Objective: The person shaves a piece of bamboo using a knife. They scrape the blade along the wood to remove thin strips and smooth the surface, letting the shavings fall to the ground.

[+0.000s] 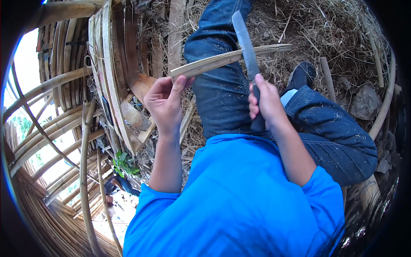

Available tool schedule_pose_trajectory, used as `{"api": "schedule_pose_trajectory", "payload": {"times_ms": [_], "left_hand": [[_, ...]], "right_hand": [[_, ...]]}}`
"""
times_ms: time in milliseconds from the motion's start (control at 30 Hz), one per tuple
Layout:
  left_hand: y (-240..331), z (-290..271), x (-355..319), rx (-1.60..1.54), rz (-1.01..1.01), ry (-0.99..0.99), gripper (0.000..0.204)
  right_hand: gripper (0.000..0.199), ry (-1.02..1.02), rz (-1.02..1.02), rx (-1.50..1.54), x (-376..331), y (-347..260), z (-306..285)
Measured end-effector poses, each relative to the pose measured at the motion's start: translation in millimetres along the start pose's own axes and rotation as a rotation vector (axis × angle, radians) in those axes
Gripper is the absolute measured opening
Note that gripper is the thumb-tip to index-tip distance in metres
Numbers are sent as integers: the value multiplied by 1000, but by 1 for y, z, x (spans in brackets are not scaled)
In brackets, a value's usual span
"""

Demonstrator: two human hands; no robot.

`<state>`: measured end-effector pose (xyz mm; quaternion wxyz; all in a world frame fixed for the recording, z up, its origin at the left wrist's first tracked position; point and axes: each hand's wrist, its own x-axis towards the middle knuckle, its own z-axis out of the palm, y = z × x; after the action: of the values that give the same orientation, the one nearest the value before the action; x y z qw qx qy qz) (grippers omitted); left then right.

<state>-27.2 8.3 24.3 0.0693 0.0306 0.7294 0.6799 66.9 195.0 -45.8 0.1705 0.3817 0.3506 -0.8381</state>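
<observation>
The left hand [165,100] is closed around the near end of a long, pale, split strip of bamboo [227,59], thumb and fingers pinching it just where the strip begins. From that grip the strip runs away toward about two o'clock, its long axis nearly level across the view and climbing slightly, its far end out over the dry straw litter [325,30] on the ground.

The right hand [265,103] is clenched on the dark handle of a long, grey steel knife [246,43]. The blade stands up from the fist toward twelve o'clock, leaning a little to eleven, and crosses the strip almost at a right angle, meeting it roughly two thirds of the way along from the left hand. Blade and strip touch at that crossing; whether the edge has bitten into the bamboo is too fine to tell.

So the strip lies at about one o'clock from the left hand and at eleven o'clock from the right, with the left hand holding it directly and the right reaching it only through the blade. Both hands work above the person's blue denim-clad legs [222,94], knees bent. At nine o'clock curved bamboo poles [55,124] and a stack of bent bamboo slats [107,64] form a frame.
</observation>
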Motion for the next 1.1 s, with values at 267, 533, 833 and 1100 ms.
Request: {"api": "schedule_pose_trajectory", "payload": {"times_ms": [267,533,833,1100], "left_hand": [[0,2,-1,9,-2,-12,10],[-3,7,-2,-10,-31,-34,9],[-1,-1,-5,18,-45,-10,10],[-2,-1,-6,-15,-46,-11,10]], "right_hand": [[38,39,12,8,6,-3,-6],[40,53,26,16,1,-4,2],[36,-107,82,81,-35,-3,43],[39,-174,110,65,-44,-8,61]]}}
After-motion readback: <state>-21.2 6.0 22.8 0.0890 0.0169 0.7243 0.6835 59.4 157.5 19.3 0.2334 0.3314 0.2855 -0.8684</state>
